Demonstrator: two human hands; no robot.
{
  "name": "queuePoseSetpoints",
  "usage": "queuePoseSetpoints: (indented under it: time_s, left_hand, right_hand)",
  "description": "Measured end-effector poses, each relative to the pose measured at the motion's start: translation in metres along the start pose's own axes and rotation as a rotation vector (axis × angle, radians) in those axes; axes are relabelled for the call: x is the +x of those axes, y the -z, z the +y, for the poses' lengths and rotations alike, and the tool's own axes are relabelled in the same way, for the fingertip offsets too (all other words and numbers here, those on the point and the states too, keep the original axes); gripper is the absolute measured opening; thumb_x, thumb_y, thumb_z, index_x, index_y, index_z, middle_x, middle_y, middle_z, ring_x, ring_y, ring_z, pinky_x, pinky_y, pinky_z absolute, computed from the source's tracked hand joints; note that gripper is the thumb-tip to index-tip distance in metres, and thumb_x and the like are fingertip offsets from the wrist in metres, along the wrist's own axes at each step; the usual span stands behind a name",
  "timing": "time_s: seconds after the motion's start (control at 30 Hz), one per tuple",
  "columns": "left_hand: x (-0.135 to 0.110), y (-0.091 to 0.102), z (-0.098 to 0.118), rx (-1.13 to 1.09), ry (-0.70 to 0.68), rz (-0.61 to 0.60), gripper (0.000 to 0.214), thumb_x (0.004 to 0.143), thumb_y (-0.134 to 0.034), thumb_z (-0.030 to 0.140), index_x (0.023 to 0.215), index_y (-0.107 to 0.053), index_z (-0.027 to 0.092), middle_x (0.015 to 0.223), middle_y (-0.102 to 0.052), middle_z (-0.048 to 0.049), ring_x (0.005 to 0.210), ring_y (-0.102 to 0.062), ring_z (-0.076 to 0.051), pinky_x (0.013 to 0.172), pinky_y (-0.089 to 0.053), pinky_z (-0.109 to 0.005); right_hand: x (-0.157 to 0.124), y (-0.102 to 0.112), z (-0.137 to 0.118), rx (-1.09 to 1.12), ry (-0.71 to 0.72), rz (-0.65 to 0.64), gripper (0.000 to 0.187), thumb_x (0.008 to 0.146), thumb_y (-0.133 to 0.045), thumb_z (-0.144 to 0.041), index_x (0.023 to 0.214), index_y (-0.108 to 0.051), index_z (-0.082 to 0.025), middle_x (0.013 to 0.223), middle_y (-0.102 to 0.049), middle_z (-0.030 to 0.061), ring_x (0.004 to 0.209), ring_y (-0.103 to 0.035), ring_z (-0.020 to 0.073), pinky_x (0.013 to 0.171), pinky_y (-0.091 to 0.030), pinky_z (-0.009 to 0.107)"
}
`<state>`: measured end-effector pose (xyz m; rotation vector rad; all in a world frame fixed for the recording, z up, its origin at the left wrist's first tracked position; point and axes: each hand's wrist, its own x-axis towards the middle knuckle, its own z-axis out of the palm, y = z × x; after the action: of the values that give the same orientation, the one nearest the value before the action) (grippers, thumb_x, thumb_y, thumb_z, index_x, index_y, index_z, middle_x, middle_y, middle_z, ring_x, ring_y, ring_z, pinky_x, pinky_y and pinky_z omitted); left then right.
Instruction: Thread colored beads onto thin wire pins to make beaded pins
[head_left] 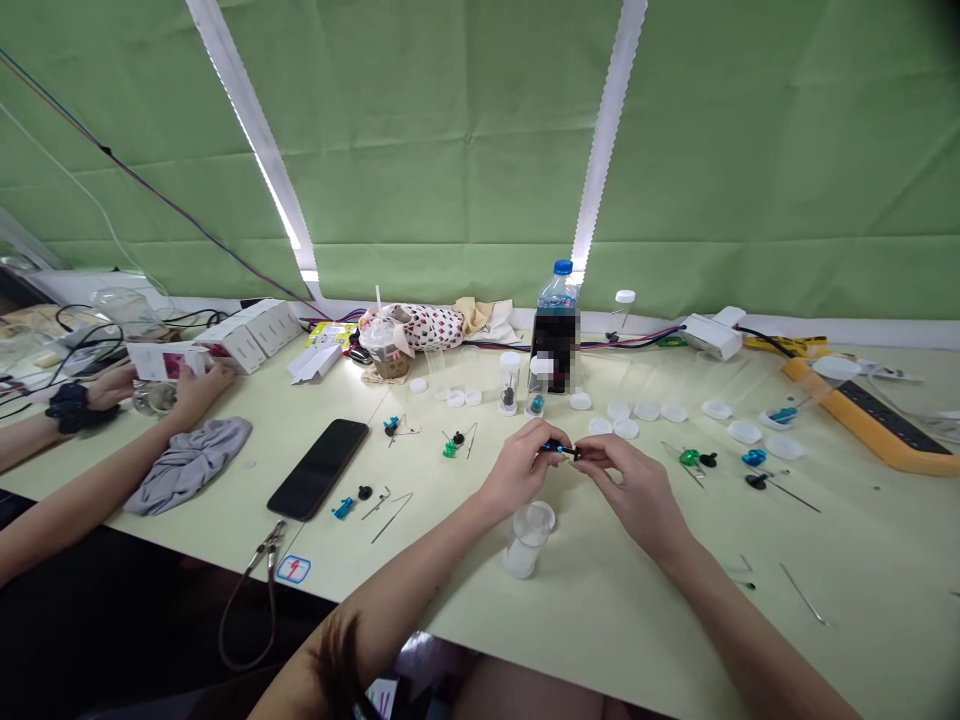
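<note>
In front of me, both hands meet over a small black-and-blue part (556, 448), whose exact kind is too small to make out. My left hand (516, 467) grips its left end between the fingertips. The fingers of my right hand (628, 488) pinch its black right end. Just below them a clear plastic tube (525, 548) stands on the table, with a white lid partly behind it. To the right lie a green piece (689, 457), a blue piece (754, 457), black round pieces and thin bent metal rods (804, 595).
Lidded tubes (509, 385) and a bottle (561, 290) stand behind my hands. White lids (646, 411) lie near an orange power strip (885, 425). Leftward are more small parts (343, 508), a phone (319, 468), a grey cloth (191, 465) and a co-worker's hands holding a box (165, 362).
</note>
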<state>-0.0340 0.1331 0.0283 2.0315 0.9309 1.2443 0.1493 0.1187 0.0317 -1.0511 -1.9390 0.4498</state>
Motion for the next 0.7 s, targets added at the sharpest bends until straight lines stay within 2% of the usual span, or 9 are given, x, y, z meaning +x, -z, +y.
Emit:
queuePoseSetpoints:
  time_s: [0.17, 0.43, 0.6, 0.7]
  left_hand:
    - [0.0001, 0.0020, -0.0015, 0.035, -0.018, -0.032, 0.022, 0.081, -0.053, 0.003, 0.093, -0.061, 0.019, 0.088, -0.060, -0.0027, 0.083, -0.056, -0.017, 0.074, -0.047, -0.028]
    - [-0.0009, 0.0029, -0.0014, 0.090, -0.048, -0.054, 0.020, 0.082, -0.054, 0.005, 0.094, -0.059, 0.019, 0.089, -0.059, -0.0029, 0.086, -0.057, -0.018, 0.077, -0.047, -0.030]
    - [-0.0014, 0.0020, -0.0011, 0.102, -0.048, -0.056, 0.018, 0.084, -0.052, 0.007, 0.094, -0.059, 0.019, 0.090, -0.059, -0.0035, 0.085, -0.057, -0.017, 0.076, -0.048, -0.029]
    - [-0.0003, 0.0018, -0.0009, 0.083, -0.014, -0.039, 0.016, 0.084, -0.052, 0.007, 0.092, -0.059, 0.019, 0.088, -0.058, -0.0032, 0.082, -0.057, -0.017, 0.075, -0.048, -0.029]
  right_hand:
    - [-0.0006, 0.0011, 0.0011, 0.052, -0.089, -0.042, 0.011, 0.091, -0.054, -0.029, 0.095, -0.063, -0.023, 0.088, -0.070, 0.0015, 0.075, -0.069, 0.0183, 0.068, -0.053, 0.030]
    - [-0.0002, 0.0016, 0.0038, 0.211, -0.276, -0.085, 0.018, 0.089, -0.058, -0.038, 0.093, -0.066, -0.023, 0.073, -0.069, -0.0001, 0.067, -0.068, 0.0176, 0.066, -0.053, 0.028]
    - [0.0008, 0.0022, 0.0023, 0.194, -0.291, -0.127, 0.024, 0.090, -0.056, -0.043, 0.091, -0.066, -0.022, 0.069, -0.068, 0.0004, 0.063, -0.066, 0.0177, 0.064, -0.053, 0.028]
    - [0.0012, 0.0010, 0.0017, 0.116, -0.252, -0.118, 0.026, 0.091, -0.053, -0.045, 0.098, -0.065, -0.022, 0.080, -0.070, 0.0028, 0.069, -0.068, 0.0190, 0.066, -0.054, 0.030]
